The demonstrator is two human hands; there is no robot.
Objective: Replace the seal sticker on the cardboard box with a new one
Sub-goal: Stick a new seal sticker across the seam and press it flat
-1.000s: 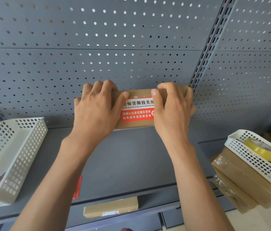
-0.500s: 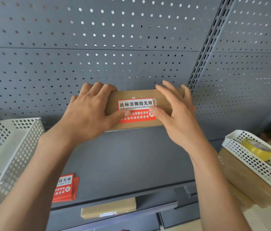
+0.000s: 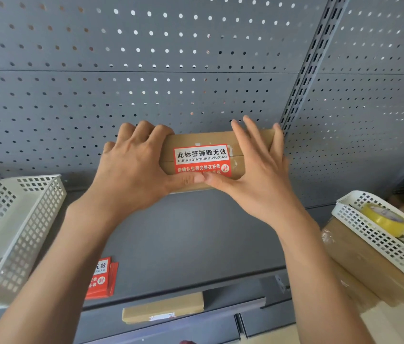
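Cardboard box (image 3: pixel 196 140) lengthwise left-right

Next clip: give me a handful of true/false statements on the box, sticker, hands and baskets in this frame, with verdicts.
1. A red and white seal sticker lies across the seam of the cardboard box. True.
2. The left hand and right hand are both on the box, thumbs meeting at the sticker's lower edge. True.
3. The roll of yellow tape sits in the left white basket. False: it is in the right white basket.
4. The box stands clear of the pegboard. False: its far side is up against the grey pegboard.
5. A stack of spare stickers lies on the shelf. True.
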